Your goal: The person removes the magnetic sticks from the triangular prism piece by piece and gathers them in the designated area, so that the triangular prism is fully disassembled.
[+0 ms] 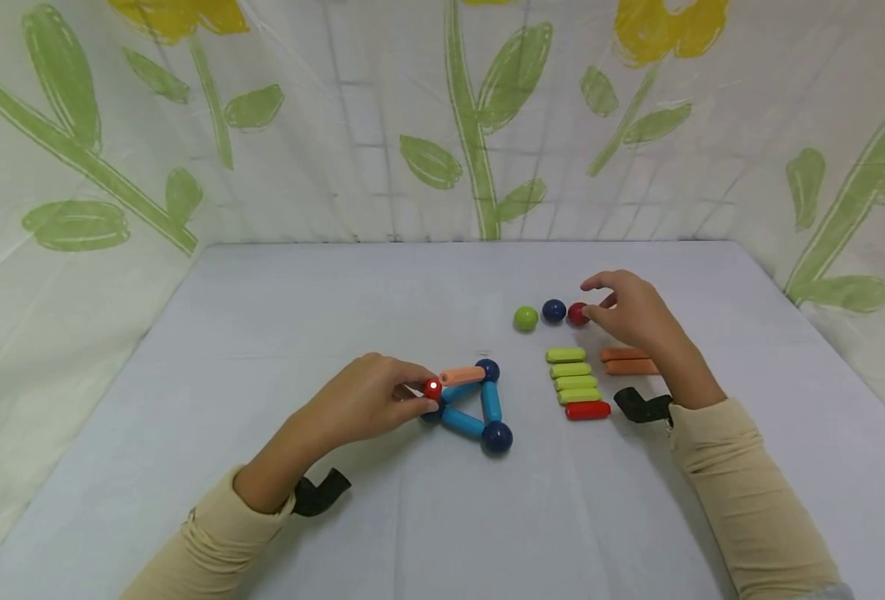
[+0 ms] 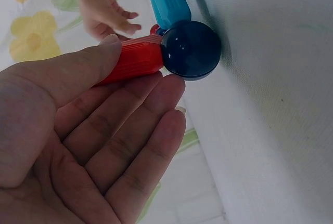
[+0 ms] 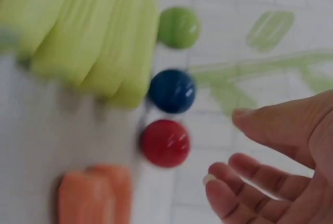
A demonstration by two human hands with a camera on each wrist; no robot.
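A red stick (image 2: 136, 57) is pinched by my left hand (image 1: 367, 398) between thumb and fingers. It stands on a dark blue ball (image 2: 191, 50), one corner of a triangle of blue sticks (image 1: 492, 402) and dark blue balls (image 1: 497, 437). An orange stick (image 1: 462, 377) extends from the far corner's ball (image 1: 487, 370), its other end close to the red stick. My right hand (image 1: 624, 308) hovers beside a red ball (image 3: 166, 143), thumb and fingers spread apart. The right wrist view shows a gap between that hand and the ball.
A blue ball (image 1: 554, 311) and a green ball (image 1: 526, 318) lie left of the red ball. Several yellow-green sticks (image 1: 576, 382) lie in a row above a red stick (image 1: 588, 410). Orange sticks (image 1: 630, 367) lie partly behind my right wrist. A flowered curtain (image 1: 367, 125) hangs behind the table.
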